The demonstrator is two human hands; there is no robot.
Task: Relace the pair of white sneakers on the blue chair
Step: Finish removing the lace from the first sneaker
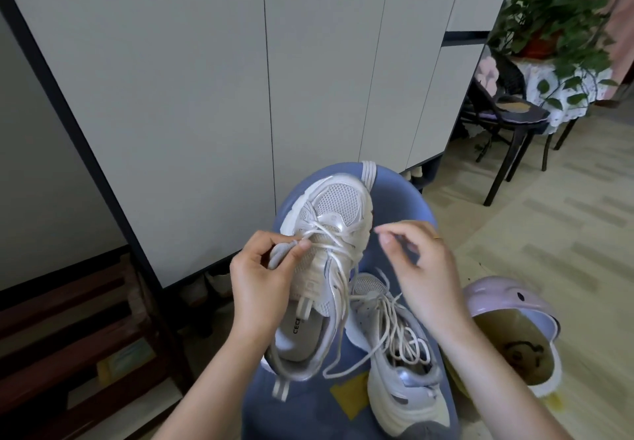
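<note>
My left hand [260, 278] grips the raised white sneaker [322, 268] at its grey tongue, thumb and curled fingers pinching the tongue beside the crossed lace [338, 257]. The sneaker is held over the blue chair [404, 192], toe toward the chair's far edge, heel toward me. My right hand [422, 268] hovers just right of the toe, thumb and forefinger closed narrowly on a thin lace end; the end itself is blurred. The second white sneaker [401, 364] lies on the seat at its right edge, laces loose and looped over its opening. A lilac slipper [507, 333] sits on the floor beside the chair's right edge. A grey cabinet [206, 79] stands beyond the far edge.
</note>
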